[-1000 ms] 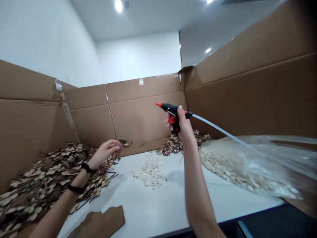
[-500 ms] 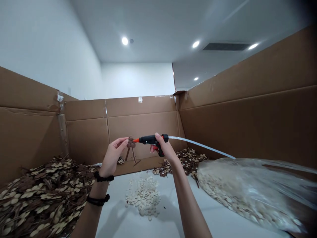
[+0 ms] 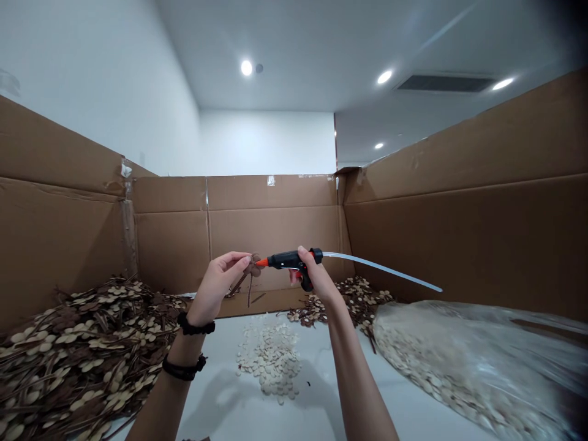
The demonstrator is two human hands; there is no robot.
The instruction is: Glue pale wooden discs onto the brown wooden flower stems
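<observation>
Holding a brown, flower-shaped piece with thin stems (image 3: 256, 269), our left hand (image 3: 219, 283) pinches it between thumb and fingers, raised above the far edge of the table. At its face: the pointed orange nozzle (image 3: 261, 263) of a black-and-orange glue gun (image 3: 285, 260); whether they touch, we cannot tell. Our right hand (image 3: 316, 274) grips the gun's handle, fingers wrapped around it. From its rear: one long, translucent, bending glue stick (image 3: 386, 271). On our left wrist and forearm: two black bands (image 3: 195, 326). Below, on a smooth white tabletop (image 3: 303, 416): one loose pile of small, cream, flat discs (image 3: 278, 361). To the left: one large heap of brown and cream flower shapes (image 3: 105, 343). Right, farther back: one smaller, similar heap (image 3: 361, 297). Nearer: one clear plastic bag of pale pieces (image 3: 459, 349). Surrounding all: tall brown cardboard walls (image 3: 275, 236).
</observation>
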